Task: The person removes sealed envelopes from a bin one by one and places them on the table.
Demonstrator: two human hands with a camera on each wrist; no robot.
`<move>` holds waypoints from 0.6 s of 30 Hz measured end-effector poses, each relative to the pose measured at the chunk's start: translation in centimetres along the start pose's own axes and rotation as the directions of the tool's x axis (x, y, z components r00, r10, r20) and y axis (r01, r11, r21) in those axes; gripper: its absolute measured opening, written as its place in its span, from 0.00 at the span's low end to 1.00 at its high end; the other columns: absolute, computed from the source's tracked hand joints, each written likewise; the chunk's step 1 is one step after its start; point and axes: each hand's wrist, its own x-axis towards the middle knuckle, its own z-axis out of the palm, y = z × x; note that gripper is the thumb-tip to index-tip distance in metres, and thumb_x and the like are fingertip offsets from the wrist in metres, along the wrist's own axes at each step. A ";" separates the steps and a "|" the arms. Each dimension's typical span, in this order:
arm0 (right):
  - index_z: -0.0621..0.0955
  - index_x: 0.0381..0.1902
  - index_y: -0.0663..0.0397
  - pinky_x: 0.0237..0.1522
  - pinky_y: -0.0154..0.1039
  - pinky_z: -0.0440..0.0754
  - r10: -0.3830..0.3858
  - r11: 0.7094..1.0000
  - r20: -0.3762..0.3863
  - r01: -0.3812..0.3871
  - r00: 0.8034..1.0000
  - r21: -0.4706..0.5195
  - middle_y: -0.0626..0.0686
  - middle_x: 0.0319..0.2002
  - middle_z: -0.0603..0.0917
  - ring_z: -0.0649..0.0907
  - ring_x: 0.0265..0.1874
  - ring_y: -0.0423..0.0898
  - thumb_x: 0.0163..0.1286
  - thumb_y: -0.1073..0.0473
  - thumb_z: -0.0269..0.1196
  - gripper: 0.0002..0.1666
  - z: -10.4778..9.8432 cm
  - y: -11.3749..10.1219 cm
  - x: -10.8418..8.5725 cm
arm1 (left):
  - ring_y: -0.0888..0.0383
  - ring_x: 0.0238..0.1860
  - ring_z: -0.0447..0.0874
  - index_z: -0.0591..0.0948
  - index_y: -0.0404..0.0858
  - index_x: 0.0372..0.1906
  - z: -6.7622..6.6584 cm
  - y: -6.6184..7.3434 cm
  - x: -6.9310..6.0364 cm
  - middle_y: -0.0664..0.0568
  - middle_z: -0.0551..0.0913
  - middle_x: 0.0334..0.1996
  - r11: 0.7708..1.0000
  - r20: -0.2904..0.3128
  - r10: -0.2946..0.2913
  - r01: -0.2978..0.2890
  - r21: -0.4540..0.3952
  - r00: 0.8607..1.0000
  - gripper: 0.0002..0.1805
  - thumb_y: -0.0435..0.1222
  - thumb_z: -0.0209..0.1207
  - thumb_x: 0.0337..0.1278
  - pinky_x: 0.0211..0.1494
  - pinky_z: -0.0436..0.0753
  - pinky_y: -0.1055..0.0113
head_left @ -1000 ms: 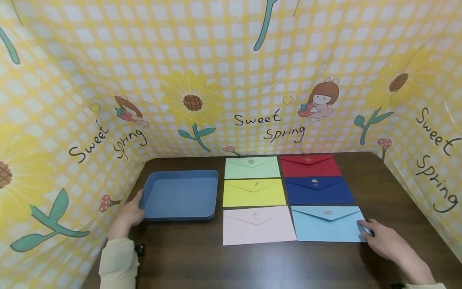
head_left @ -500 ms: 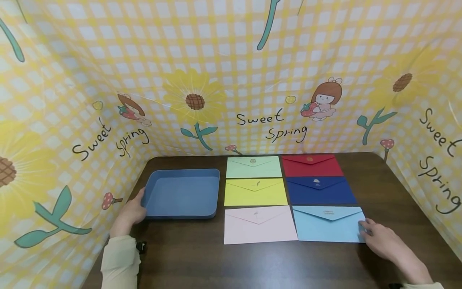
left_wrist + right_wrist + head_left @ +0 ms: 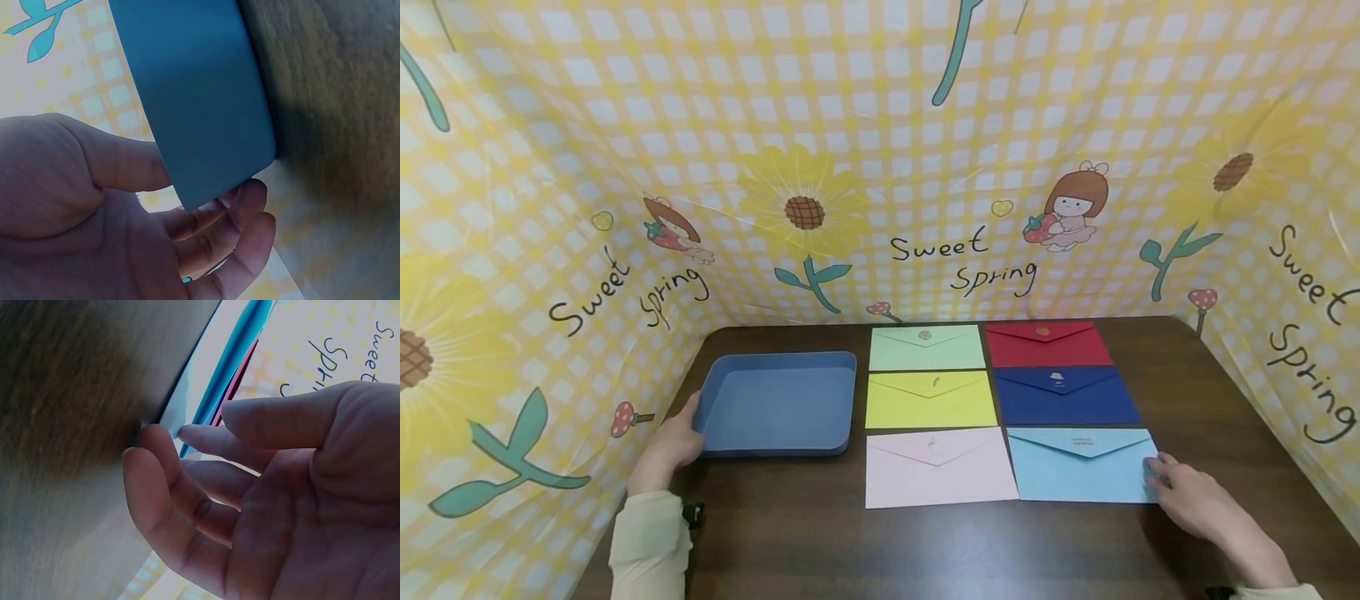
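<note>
A shallow blue tray (image 3: 778, 404) lies on the left of the brown table. My left hand (image 3: 672, 442) holds its left end. In the left wrist view, the thumb (image 3: 134, 164) reaches the rim, its tip hidden behind the tray wall, and the fingers curl by the lower corner. Right of the tray, several envelopes lie flat in two columns. A light blue envelope (image 3: 1082, 475) is at the near right; my right hand (image 3: 1202, 500) touches its right edge with loosely bent fingers. The thumb (image 3: 275, 425) stands apart from the fingertips in the right wrist view.
The left column has a pale green envelope (image 3: 925, 354), a yellow envelope (image 3: 930, 408) and a pink envelope (image 3: 936, 483). A red envelope (image 3: 1045, 350) and a dark blue envelope (image 3: 1067, 404) lie behind the light blue one. A yellow checked cloth (image 3: 880, 125) surrounds the table (image 3: 925, 550).
The head view has shifted very slightly. Both hands, the tray and the envelopes keep their places.
</note>
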 end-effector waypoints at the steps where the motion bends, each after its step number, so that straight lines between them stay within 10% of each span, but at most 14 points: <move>1: 0.75 0.67 0.76 0.57 0.74 0.72 -0.003 1.000 -0.004 0.003 1.000 -0.001 0.84 0.67 0.67 0.71 0.62 0.84 0.81 0.53 0.55 0.31 0.1 0.2 0.1 | 0.33 0.46 0.77 0.44 0.31 0.84 0.1 -0.2 0.2 0.14 0.61 0.69 1.000 0.001 -0.002 0.002 -0.005 1.000 0.46 0.27 0.46 0.62 0.50 0.76 0.43; 10: 0.75 0.67 0.76 0.58 0.74 0.72 0.011 1.000 0.006 -0.011 1.000 0.008 0.85 0.66 0.67 0.71 0.63 0.83 0.80 0.54 0.55 0.30 -0.8 -1.3 -0.2 | 0.31 0.52 0.76 0.44 0.36 0.86 0.9 -2.8 1.8 0.17 0.63 0.71 1.000 -0.010 0.004 -0.004 0.001 1.000 0.47 0.29 0.48 0.63 0.51 0.76 0.43; 18: 0.70 0.67 0.82 0.57 0.75 0.72 -0.033 0.999 -0.053 0.035 0.998 0.038 0.87 0.64 0.67 0.71 0.61 0.85 0.78 0.58 0.59 0.32 -3.9 -5.9 -2.2 | 0.16 0.72 0.52 0.42 0.20 0.80 -0.9 -0.1 -0.7 0.13 0.53 0.72 0.999 -0.011 -0.002 0.001 -0.036 1.000 0.40 0.35 0.45 0.76 0.68 0.62 0.27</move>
